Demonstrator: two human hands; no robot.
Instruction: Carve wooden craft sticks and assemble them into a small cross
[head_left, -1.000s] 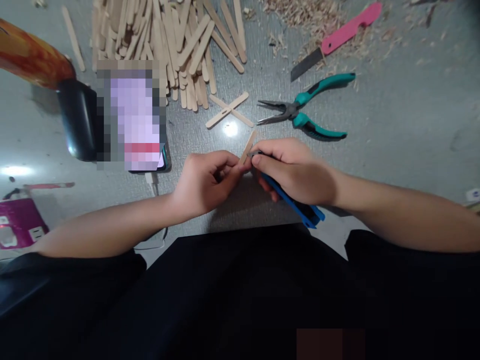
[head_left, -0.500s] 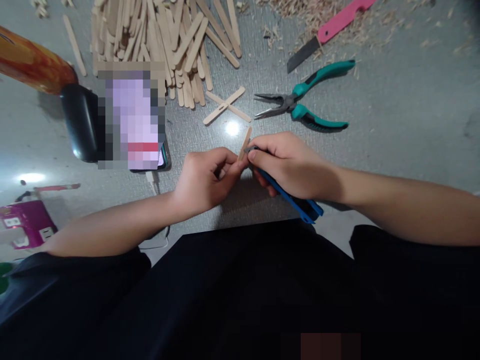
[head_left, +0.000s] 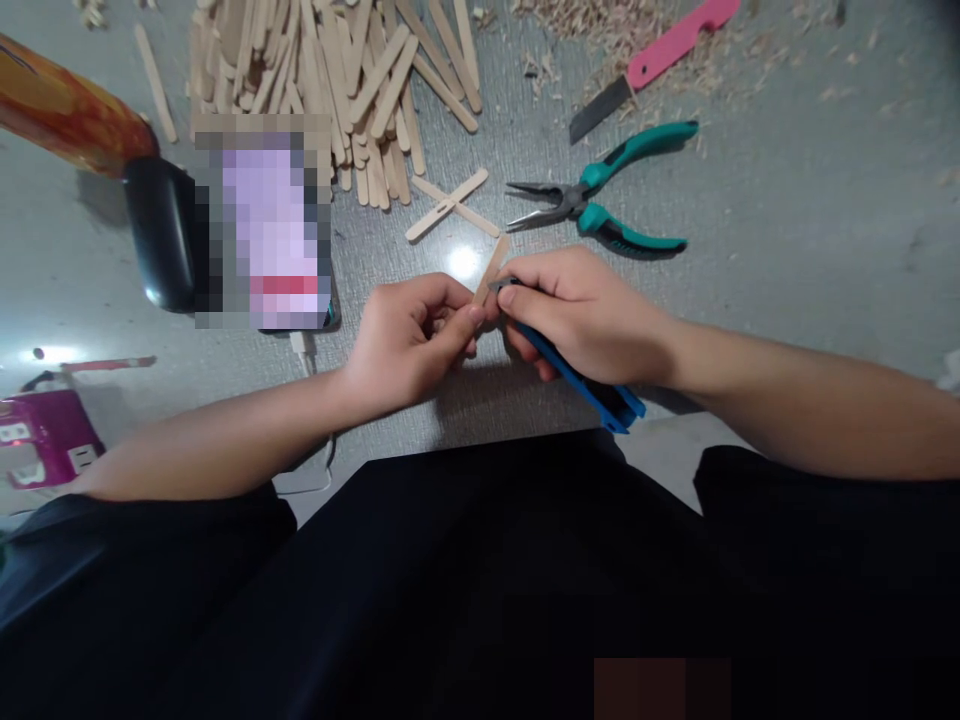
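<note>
My left hand [head_left: 416, 335] pinches a wooden craft stick [head_left: 491, 270] between thumb and fingers, and the stick's upper end points up and to the right. In my right hand [head_left: 577, 310] is a blue utility knife [head_left: 574, 380], its handle running back toward my lap. The knife's dark metal tip rests against or very close to the side of the stick; the exact contact is too small to make out. Just beyond my hands, two craft sticks [head_left: 448, 205] lie crossed on the table, one with a small slot at its middle.
Teal-handled needle-nose pliers [head_left: 577, 200] lie open at right, below a pink-handled blade [head_left: 679, 45] and wood shavings [head_left: 592, 25]. A big pile of craft sticks [head_left: 300, 60] lies behind. At left are a blurred phone [head_left: 330, 315] on a cable, a black case [head_left: 161, 235] and a purple power socket [head_left: 49, 435].
The held stick has tilted a little further to the right, with the knife still at its side. The whole view has shifted slightly; both grips stay the same.
</note>
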